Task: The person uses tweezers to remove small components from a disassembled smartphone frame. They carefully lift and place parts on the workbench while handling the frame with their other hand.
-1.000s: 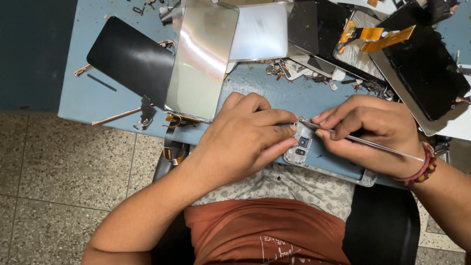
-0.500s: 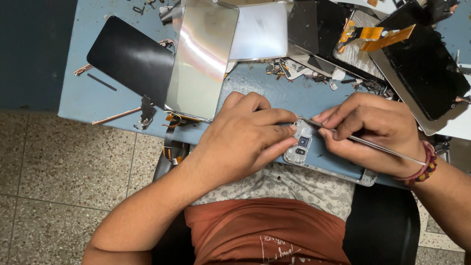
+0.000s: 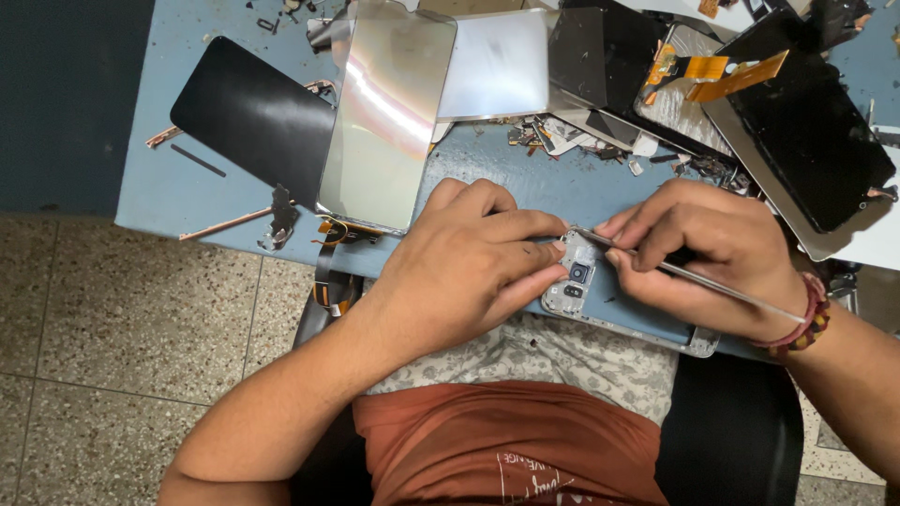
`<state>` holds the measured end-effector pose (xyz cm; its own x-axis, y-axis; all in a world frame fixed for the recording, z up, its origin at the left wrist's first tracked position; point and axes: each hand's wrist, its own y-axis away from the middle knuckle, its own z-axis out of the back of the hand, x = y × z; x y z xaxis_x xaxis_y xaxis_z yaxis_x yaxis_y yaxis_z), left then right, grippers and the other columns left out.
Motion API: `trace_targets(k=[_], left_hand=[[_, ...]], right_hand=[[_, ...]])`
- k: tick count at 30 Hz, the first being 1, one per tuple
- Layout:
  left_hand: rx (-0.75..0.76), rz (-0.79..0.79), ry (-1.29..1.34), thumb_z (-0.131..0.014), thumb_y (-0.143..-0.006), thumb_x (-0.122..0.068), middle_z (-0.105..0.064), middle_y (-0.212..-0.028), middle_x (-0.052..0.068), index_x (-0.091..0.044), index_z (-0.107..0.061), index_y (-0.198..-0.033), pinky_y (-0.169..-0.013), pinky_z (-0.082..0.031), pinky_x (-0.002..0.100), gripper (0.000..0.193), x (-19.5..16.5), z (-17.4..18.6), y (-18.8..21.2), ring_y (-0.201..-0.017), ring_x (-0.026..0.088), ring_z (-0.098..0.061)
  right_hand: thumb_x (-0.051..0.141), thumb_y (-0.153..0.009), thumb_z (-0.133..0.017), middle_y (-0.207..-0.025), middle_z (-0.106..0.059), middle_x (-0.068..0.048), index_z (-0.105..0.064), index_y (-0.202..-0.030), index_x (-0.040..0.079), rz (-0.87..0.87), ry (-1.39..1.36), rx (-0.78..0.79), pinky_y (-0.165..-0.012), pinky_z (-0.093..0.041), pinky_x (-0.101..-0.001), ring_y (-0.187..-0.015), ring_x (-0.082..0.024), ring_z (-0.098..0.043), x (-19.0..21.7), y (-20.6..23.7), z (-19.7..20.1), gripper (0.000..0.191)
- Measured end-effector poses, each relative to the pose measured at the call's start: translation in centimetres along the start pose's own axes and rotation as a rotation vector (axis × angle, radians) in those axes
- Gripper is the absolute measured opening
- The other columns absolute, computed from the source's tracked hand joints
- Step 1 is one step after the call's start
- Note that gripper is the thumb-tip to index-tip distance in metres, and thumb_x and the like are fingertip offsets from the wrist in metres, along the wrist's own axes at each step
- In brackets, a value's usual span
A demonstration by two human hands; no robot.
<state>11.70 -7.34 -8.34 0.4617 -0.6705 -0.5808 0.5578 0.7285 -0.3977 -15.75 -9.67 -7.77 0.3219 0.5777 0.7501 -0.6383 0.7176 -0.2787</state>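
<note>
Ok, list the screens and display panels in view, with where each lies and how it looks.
Black screen panel: far left of the blue table, dark rounded rectangle, unlit.
Reflective panel: beside it, silvery, mirror-like, tall rounded rectangle.
Pale panel: top centre, flat, greyish white.
Black display: right, dark, glossy, angled on a pale backing.
Orange flex ribbons: top right.

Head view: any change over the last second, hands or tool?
No visible change. The left hand still presses down on the phone frame at the table edge. The right hand still holds the thin metal tool with its tip at the frame's top corner near the camera module. The black panel, shiny sheet and scattered parts lie where they were.
</note>
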Motion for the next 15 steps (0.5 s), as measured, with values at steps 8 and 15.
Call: trace_targets(k=[8,15], left_hand=[[-0.001,0.001,0.0,-0.075,-0.096,-0.029,-0.074,-0.118,-0.003,-0.01,-0.081,-0.102,-0.093,-0.042,0.035,0.021,-0.49,0.21,-0.56,-0.103,0.02,-0.059],[-0.005,-0.003,0.001,-0.075,-0.096,-0.029,-0.073,-0.118,-0.003,-0.01,-0.08,-0.1,-0.093,-0.042,0.036,0.02,-0.44,0.18,-0.96,-0.103,0.021,-0.059]], right_hand=[[0.004,-0.082,-0.081,-0.094,-0.07,-0.008,-0.063,-0.077,0.008,0.038,0.055,0.022,-0.083,-0.065,-0.0284,-0.102,-0.022,-0.077,0.45,-0.13,0.57,0.019],[0.004,-0.081,-0.079,-0.095,-0.069,-0.008,-0.062,-0.08,0.008,0.076,0.144,0.041,-0.078,-0.063,-0.0286,-0.099,-0.022,-0.077,0.83,-0.47,0.8,0.018]])
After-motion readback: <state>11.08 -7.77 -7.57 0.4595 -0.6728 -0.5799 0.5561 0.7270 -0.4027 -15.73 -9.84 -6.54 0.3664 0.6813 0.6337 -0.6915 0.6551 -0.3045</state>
